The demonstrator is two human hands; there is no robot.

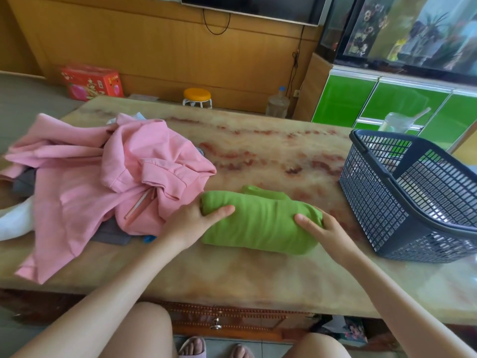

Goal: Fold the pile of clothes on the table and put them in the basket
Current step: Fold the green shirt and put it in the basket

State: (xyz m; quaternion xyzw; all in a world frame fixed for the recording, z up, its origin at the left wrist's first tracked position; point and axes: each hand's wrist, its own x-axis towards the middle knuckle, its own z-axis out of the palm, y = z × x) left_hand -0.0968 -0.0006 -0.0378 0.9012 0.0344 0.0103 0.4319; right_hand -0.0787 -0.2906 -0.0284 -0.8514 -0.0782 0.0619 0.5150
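The green bundle (260,223) lies on the table (258,151) near its front edge, between the pink hoodie (90,182) and the basket (371,202). It is folded into a thick, soft roll. The left hand (198,218) grips its left end with the thumb laid across the top and the fingers curled out of sight behind. The right hand (322,231) wraps the right end with the thumb on the near face. The fold looks finished, so the likely next step is the lift into the basket, where no cloth shows through the mesh.

The main risk is the roll opening up. It is held only at the ends, so the middle may sag once it leaves the table, and a loose flap at the back (it already sticks out past the roll) could drop free. The basket sits tilted, its near wall standing high. A low carry could catch the bundle on that rim or shove the basket toward the table's right edge, which is close. On the left, the hoodie's hem lies just beside the left hand, so a careless lift might drag it along.
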